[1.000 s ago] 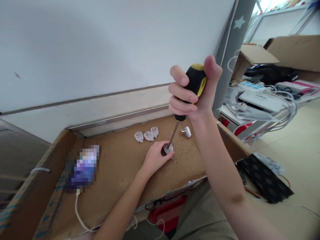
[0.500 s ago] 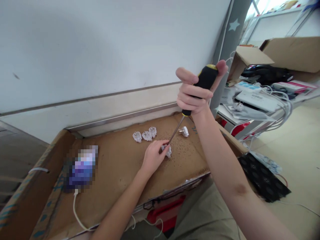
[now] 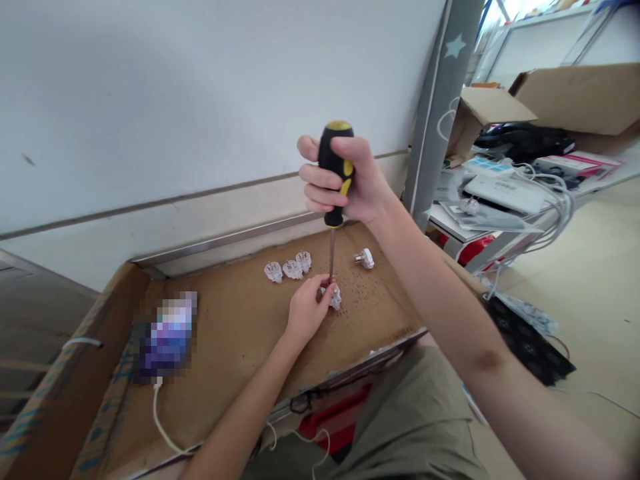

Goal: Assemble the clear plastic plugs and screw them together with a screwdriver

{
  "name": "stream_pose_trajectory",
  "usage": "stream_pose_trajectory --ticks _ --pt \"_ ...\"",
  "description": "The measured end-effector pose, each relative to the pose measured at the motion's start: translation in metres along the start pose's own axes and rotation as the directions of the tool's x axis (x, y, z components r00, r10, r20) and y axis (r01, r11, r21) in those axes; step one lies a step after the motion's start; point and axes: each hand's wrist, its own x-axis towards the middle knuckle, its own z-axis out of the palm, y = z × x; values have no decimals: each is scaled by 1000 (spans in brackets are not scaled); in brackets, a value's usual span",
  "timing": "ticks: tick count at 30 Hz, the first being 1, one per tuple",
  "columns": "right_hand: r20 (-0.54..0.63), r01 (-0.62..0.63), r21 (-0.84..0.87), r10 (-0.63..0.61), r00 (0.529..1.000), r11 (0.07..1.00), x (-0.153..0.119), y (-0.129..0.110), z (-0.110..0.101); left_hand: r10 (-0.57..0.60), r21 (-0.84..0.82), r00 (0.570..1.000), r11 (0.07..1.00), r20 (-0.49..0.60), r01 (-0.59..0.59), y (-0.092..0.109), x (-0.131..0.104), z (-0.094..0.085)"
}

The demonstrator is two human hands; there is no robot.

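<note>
My right hand (image 3: 345, 177) is wrapped round the black and yellow handle of a screwdriver (image 3: 332, 250), which stands nearly upright. Its tip goes down to a clear white plug (image 3: 336, 298) on the cardboard; the exact contact point is hidden by fingers. With thumb and fingers closed, my left hand (image 3: 310, 308) holds that plug by its left side, close to the screwdriver's tip. Behind it lie several similar plugs (image 3: 293, 269) in a group, prongs up. One more white plug (image 3: 365, 259) rests on its side to the right.
Small dark specks (image 3: 357, 287) are scattered over the cardboard tray (image 3: 220, 340). A blurred-out device (image 3: 167, 340) with a white cable (image 3: 159, 417) lies at left. A grey post (image 3: 433, 113) and a cluttered side table (image 3: 460, 230) stand at right, with a wall behind.
My right hand has swung left, bringing the screwdriver from a slant to nearly upright, and its grip on the handle has turned. My left hand stays at the plug.
</note>
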Motion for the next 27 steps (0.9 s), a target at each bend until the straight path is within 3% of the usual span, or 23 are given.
stream_pose_trajectory --ticks 2,3,5,7,10,13,16,19,22,24,27 --pt "-108 -112 -368 77 991 923 -1 -17 -2 -19 -13 1000 1000 0 19 -1 0 1" --pt "-168 -175 -575 95 981 799 -2 -27 -4 -20 -20 1000 1000 0 20 -1 0 1" --pt "-255 -251 -791 72 964 557 -4 -50 -7 -9 -37 1000 999 -1 9 -2 0 2" --pt "-307 -296 -892 23 951 341 -5 -71 -5 0 -47 1000 999 -5 -1 -3 0 3" --pt "-269 -267 -963 46 962 -36 -4 -91 8 -9 -34 1000 999 -8 9 -2 0 2" --pt "-229 -175 -954 213 950 -242 0 -95 27 -26 -6 1000 1000 1 26 -1 -1 1" --pt "-247 -155 -939 288 925 -306 3 -92 33 -32 13 999 999 17 32 -1 -1 -1" --pt "-214 -130 -928 216 953 -348 3 -87 26 -24 28 999 999 26 24 -1 -1 -1" --pt "-146 -86 -947 178 973 -309 0 -86 22 -11 46 999 999 34 10 -1 -1 -2" --pt "-202 -138 -952 221 954 -272 -2 -90 27 -5 70 999 998 38 2 -2 -1 -3" --pt "-346 -272 -927 305 887 -260 -2 -95 41 19 139 1000 990 17 -21 -2 -1 -5"
